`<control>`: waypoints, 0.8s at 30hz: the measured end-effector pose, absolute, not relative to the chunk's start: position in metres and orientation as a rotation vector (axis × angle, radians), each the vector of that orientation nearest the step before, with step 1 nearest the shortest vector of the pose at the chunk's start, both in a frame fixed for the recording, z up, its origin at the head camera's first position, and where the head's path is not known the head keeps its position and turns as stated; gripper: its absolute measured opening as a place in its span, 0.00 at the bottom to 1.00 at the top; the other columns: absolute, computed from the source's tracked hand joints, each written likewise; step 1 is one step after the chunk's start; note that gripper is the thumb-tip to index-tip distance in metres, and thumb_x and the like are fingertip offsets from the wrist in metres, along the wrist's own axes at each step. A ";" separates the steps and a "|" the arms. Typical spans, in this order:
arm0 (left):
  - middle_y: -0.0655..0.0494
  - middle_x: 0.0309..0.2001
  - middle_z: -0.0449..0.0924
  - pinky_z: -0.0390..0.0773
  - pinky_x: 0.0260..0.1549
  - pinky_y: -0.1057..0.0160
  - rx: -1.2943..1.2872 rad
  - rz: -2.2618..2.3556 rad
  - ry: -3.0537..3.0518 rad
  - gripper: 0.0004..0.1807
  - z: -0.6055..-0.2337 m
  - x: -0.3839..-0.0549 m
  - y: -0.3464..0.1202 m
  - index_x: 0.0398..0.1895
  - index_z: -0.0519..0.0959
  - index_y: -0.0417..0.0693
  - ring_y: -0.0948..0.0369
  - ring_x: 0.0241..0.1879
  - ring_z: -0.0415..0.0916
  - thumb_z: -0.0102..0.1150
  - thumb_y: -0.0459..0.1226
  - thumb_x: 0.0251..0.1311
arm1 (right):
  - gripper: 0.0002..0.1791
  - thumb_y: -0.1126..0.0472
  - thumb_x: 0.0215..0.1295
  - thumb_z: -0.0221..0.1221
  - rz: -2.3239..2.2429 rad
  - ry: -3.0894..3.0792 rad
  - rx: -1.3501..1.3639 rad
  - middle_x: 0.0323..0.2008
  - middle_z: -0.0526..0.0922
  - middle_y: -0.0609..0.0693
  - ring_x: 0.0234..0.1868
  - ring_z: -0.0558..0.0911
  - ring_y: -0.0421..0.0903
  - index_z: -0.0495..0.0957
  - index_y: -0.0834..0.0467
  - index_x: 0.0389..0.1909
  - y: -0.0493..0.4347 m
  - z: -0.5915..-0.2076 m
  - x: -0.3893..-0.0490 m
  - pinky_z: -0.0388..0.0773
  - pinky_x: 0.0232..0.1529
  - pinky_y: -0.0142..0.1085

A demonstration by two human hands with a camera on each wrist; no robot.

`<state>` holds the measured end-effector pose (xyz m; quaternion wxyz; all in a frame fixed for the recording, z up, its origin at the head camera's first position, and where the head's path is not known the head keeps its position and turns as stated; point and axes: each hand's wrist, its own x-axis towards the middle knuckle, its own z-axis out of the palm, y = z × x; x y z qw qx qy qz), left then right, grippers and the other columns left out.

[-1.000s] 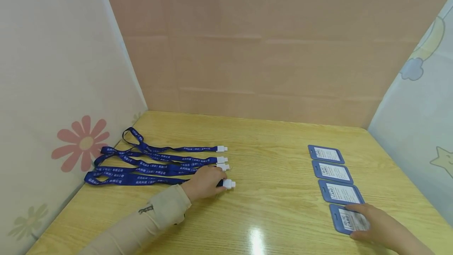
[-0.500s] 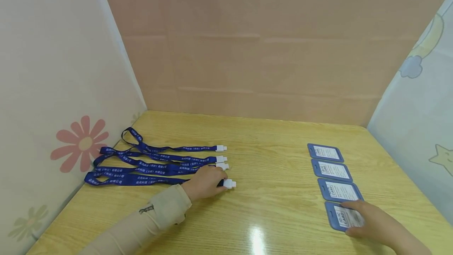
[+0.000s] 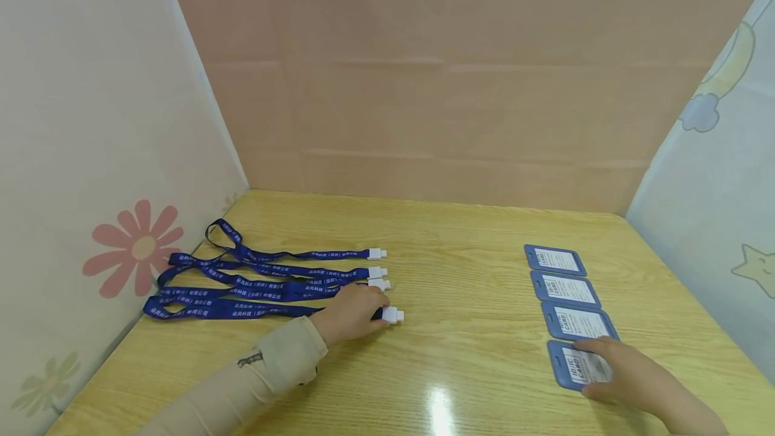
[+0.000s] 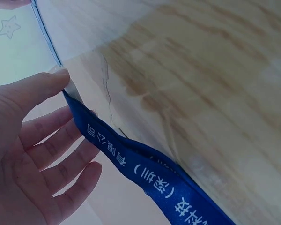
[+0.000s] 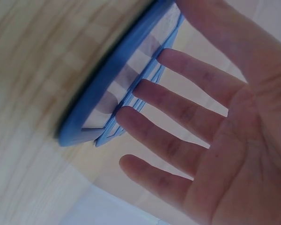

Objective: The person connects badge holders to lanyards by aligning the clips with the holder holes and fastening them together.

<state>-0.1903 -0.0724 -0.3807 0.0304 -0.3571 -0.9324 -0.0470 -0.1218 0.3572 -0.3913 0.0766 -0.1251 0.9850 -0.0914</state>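
My left hand (image 3: 348,311) pinches the front lanyard (image 3: 236,309), a blue strap with white lettering, just behind its white plastic clip (image 3: 392,315). In the left wrist view the thumb presses on the end of the strap (image 4: 136,164), with the other fingers below it. My right hand (image 3: 636,382) holds the front blue badge holder (image 3: 563,365) across its width, fingers at the far edge and thumb at the near one. Seen from the right wrist, the fingertips meet the long edge of that holder (image 5: 103,89). Its right end is hidden under the hand.
Behind the left hand lie several more blue lanyards (image 3: 266,268), loops to the left and white clips to the right. Several more badge holders (image 3: 557,259) form a column behind the right hand. A wooden table (image 3: 460,288) stands between patterned side walls and a pinkish back wall (image 3: 424,120).
The front badge holder has slid left and slightly away from the person, with the right hand on it. The left hand and its lanyard stay in place.
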 end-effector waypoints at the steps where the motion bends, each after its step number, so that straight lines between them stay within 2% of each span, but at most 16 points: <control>1: 0.59 0.32 0.82 0.75 0.32 0.67 -1.103 -0.150 -2.871 0.12 -0.381 -0.190 -0.072 0.35 0.83 0.49 0.67 0.28 0.74 0.65 0.46 0.53 | 0.37 0.51 0.37 0.73 -0.274 2.951 -0.370 0.45 0.78 0.68 0.46 0.78 0.66 0.75 0.63 0.51 0.356 -0.391 -0.122 0.73 0.44 0.57; 24: 0.58 0.31 0.82 0.73 0.28 0.69 -1.126 -0.188 -2.828 0.12 -0.383 -0.189 -0.074 0.34 0.83 0.49 0.68 0.25 0.71 0.65 0.46 0.53 | 0.37 0.50 0.39 0.71 -0.265 2.944 -0.370 0.49 0.75 0.72 0.47 0.76 0.69 0.75 0.63 0.52 0.350 -0.390 -0.124 0.73 0.44 0.59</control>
